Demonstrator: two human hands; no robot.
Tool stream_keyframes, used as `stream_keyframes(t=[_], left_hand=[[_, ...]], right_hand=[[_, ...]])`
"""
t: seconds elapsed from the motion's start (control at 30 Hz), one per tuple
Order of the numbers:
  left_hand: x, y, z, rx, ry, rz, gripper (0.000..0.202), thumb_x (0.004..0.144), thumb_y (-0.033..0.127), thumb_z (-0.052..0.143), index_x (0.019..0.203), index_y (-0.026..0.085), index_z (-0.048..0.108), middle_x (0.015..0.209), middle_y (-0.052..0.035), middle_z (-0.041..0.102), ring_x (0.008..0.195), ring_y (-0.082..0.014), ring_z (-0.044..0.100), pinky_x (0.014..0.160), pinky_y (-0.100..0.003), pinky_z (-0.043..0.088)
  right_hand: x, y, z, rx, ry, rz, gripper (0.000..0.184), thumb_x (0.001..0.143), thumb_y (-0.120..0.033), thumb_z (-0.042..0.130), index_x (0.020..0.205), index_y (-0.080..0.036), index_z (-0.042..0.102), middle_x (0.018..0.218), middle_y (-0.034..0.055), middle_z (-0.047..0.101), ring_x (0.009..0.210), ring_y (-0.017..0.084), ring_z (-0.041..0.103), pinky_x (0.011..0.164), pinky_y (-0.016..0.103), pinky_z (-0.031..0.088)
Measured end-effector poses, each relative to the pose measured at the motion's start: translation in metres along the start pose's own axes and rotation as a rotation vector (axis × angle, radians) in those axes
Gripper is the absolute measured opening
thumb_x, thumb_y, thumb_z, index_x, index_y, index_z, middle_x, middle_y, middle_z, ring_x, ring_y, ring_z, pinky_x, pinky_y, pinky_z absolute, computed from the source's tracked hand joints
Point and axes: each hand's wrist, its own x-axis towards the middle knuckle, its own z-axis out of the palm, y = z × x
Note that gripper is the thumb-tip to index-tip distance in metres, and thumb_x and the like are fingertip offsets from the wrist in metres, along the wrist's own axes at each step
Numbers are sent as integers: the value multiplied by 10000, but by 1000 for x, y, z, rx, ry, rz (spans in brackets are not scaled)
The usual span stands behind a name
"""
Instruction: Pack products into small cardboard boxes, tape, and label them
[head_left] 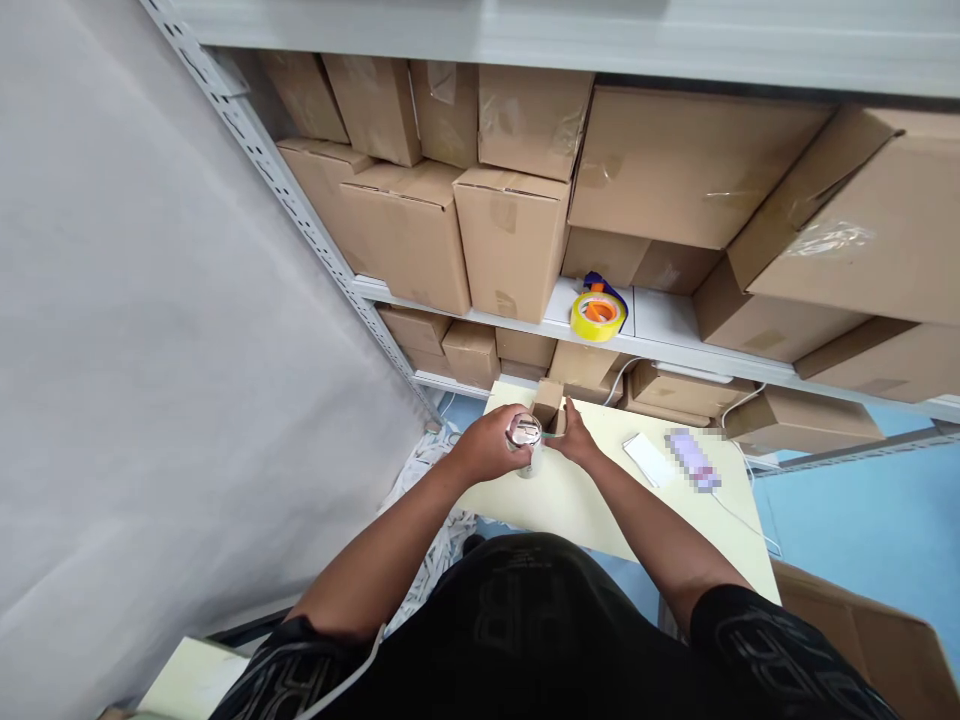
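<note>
My left hand (pixel 491 443) is wrapped around a clear container with a shiny silver top (pixel 524 430), held above the pale yellow table (pixel 555 505). My right hand (pixel 576 437) is just to the right, its thumb and index finger spread apart. A thin greenish edge (pixel 553 435) shows between the right thumb and the container; what it belongs to is too small to make out. Behind both hands stands a small brown cardboard box (pixel 547 396), close to the right fingertips. Whether those fingers touch the box cannot be made out.
A white card-like item (pixel 649 460) and a blurred-out purple item (pixel 694 460) lie on the table's right. Shelves ahead carry many cardboard boxes (pixel 510 240) and a yellow tape roll (pixel 598 315) on a dispenser. A grey wall (pixel 187 330) bounds the left; paper strips (pixel 420 480) litter the floor.
</note>
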Motion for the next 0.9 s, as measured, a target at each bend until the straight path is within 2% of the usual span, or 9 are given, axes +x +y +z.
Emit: stream_keyframes(t=[0.1, 0.2, 0.33, 0.43, 0.57, 0.7, 0.77, 0.83, 0.9], left_hand=[[-3, -12, 5, -73, -14, 6, 578, 698, 261, 720, 1268, 230, 632, 974, -27, 685, 916, -233, 652, 887, -332, 509], [0, -21, 9, -171, -56, 10, 606, 715, 274, 721, 1311, 222, 622, 996, -27, 692, 925, -223, 657, 900, -334, 511], [11, -31, 17, -446, -65, -38, 590, 720, 293, 745, 1293, 222, 624, 1105, -45, 706, 989, -229, 666, 929, -352, 512], [16, -36, 28, -841, -49, -92, 638, 746, 347, 775, 1335, 216, 566, 1258, -104, 676, 1177, -267, 636, 1016, -382, 477], [5, -36, 47, -1188, -44, -186, 817, 795, 501, 784, 1472, 252, 402, 1446, -147, 557, 1299, -292, 563, 1006, -400, 481], [-9, -27, 65, -1187, -181, -262, 774, 733, 455, 855, 1374, 194, 508, 1294, -143, 644, 1189, -302, 604, 942, -381, 494], [-10, -19, 70, -1141, -136, -301, 694, 701, 384, 862, 1290, 181, 558, 1183, -109, 682, 1107, -287, 628, 910, -370, 496], [-6, -8, 71, -1145, -53, -321, 604, 699, 330, 810, 1235, 184, 573, 1136, -86, 694, 1072, -277, 636, 896, -370, 498], [-3, 5, 70, -1219, -32, -306, 580, 709, 310, 733, 1249, 193, 558, 1150, -87, 699, 1062, -278, 646, 896, -391, 504]], right_hand=[[-35, -4, -17, 7, 117, 95, 1111, 726, -425, 771, 1634, -303, 142, 1627, 152, 321, 1346, 338, 527, 1106, 540, 459], [-83, -18, -29, 8, 204, 16, 902, 822, -411, 694, 1603, -287, 259, 1615, 142, 361, 1374, 331, 499, 1151, 560, 399], [-130, -51, -18, 183, -61, -66, 768, 844, -463, 729, 1520, -278, 415, 1505, 108, 532, 1371, 318, 506, 1155, 520, 389], [-139, -77, 1, 390, -115, 50, 706, 805, -540, 759, 1404, -250, 524, 1301, 84, 663, 1182, 314, 618, 1018, 472, 498], [-137, -99, 14, 454, 73, 161, 599, 780, -597, 750, 1231, -236, 593, 1120, 63, 693, 1028, 295, 638, 890, 420, 532], [-141, -108, 7, 231, 166, 219, 627, 729, -581, 800, 1207, -249, 567, 1096, 59, 670, 977, 282, 625, 843, 411, 529], [-145, -110, -2, 224, 143, 183, 647, 730, -571, 804, 1237, -257, 555, 1136, 64, 659, 1009, 282, 620, 866, 415, 526], [-150, -110, -12, 393, 74, 118, 616, 776, -582, 761, 1256, -258, 554, 1188, 71, 650, 1075, 284, 618, 913, 420, 518], [-156, -109, -23, 662, -51, 105, 573, 833, -604, 694, 1267, -255, 558, 1210, 79, 651, 1103, 286, 634, 940, 436, 517]])
